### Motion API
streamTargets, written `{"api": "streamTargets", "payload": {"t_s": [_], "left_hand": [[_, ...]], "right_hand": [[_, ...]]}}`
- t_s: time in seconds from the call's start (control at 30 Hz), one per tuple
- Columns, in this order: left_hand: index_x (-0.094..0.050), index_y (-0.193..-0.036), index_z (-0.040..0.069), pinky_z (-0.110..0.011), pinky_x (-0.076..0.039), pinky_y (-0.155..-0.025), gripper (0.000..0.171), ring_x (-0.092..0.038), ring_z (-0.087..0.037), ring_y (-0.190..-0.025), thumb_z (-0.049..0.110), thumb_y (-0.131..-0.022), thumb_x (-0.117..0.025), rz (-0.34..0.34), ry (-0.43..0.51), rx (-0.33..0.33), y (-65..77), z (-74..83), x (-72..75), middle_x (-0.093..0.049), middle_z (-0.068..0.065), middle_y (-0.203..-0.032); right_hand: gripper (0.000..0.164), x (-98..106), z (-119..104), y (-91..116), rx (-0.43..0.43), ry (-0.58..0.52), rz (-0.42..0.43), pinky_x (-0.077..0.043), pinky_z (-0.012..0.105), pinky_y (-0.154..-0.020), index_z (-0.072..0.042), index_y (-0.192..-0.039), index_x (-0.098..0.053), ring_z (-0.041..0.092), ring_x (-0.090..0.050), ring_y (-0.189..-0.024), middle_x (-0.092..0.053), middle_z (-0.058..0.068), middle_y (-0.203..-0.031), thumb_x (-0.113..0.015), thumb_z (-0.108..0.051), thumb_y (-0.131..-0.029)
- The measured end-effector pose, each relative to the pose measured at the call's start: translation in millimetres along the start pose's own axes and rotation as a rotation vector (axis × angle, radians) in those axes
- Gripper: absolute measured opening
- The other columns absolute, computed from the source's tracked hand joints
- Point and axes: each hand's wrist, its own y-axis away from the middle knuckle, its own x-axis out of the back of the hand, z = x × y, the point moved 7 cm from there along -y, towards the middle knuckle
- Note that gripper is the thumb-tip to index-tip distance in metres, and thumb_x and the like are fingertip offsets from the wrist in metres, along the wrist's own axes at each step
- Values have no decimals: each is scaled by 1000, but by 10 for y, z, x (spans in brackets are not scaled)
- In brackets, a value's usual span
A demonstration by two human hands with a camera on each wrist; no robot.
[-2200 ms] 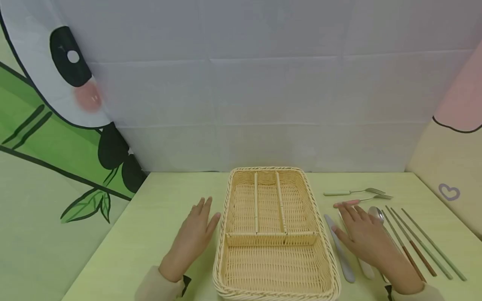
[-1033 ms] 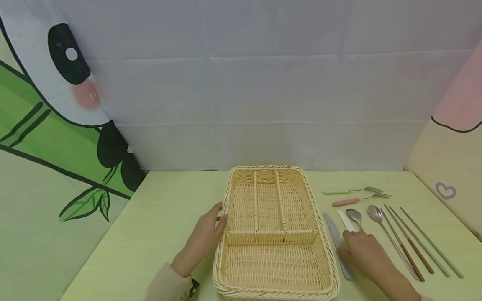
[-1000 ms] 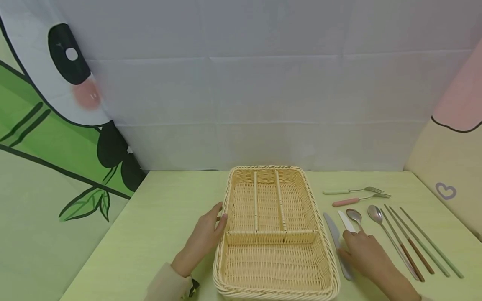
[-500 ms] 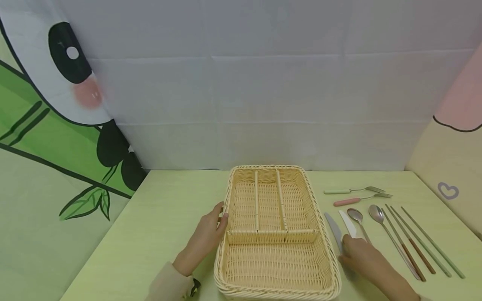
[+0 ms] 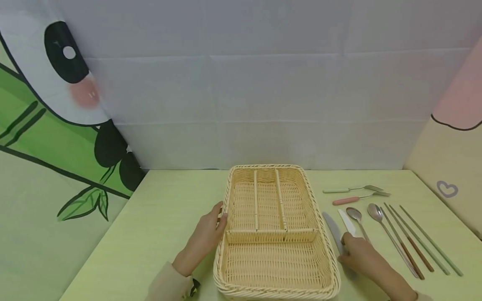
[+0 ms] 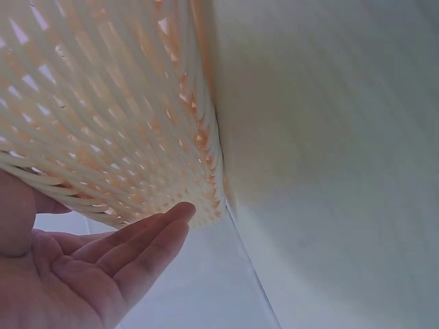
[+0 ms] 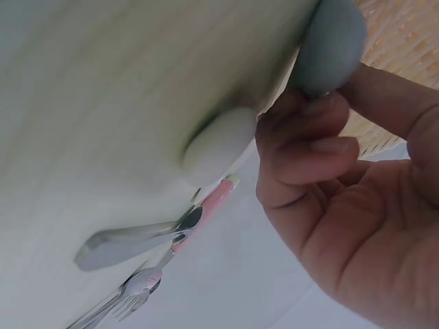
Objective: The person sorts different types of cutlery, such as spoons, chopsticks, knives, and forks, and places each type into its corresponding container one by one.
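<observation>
My left hand (image 5: 201, 238) rests at the left side of a wicker basket (image 5: 276, 265). In the left wrist view its fingers (image 6: 147, 257) lie nearly straight along the outer wall, with the thumb up by the rim. Right of the basket, my right hand (image 5: 363, 255) pinches the grey handle of a table knife (image 5: 332, 225) between thumb and fingers. The right wrist view shows the rounded handle end of this grey knife (image 7: 333, 51) at the fingertips. Beside it lie a white knife (image 5: 347, 221) and a small spoon (image 5: 355, 214), their handles partly hidden by the hand.
The basket has three narrow far compartments and a wide near one. Further right lie a long spoon (image 5: 376, 213), brown-ended chopsticks (image 5: 408, 248) and green chopsticks (image 5: 433, 242). Behind are a green-handled fork (image 5: 337, 191) and a pink-handled fork (image 5: 346, 200). A grey cloth (image 5: 263, 96) hangs at the back.
Both hands were raised and spread at first. The left came right to the basket's side. My right came down by the small spoon, then shifted left and took hold of the grey knife's handle.
</observation>
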Motion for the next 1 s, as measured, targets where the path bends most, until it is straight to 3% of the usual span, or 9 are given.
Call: {"api": "streamTargets", "payload": {"t_s": [0.4, 1.0], "left_hand": [[-34, -135, -3, -35, -54, -72, 41, -62, -35, -100, 14, -98, -41, 6, 24, -1, 12, 15, 2, -55, -25, -121], [-36, -133, -7, -37, -54, -71, 43, -64, -33, -95, 15, -97, -43, 30, -92, 5, 22, 39, 26, -56, -27, -120]], "right_hand": [[23, 15, 15, -16, -50, 1, -1, -47, 21, -51, 7, -87, -54, 13, -57, -61, -61, 9, -74, -70, -4, -74], [18, 185, -24, 27, -81, -9, 86, -46, 20, -47, 10, -86, -51, 14, -57, -54, -59, 11, -68, -63, 0, -79]]}}
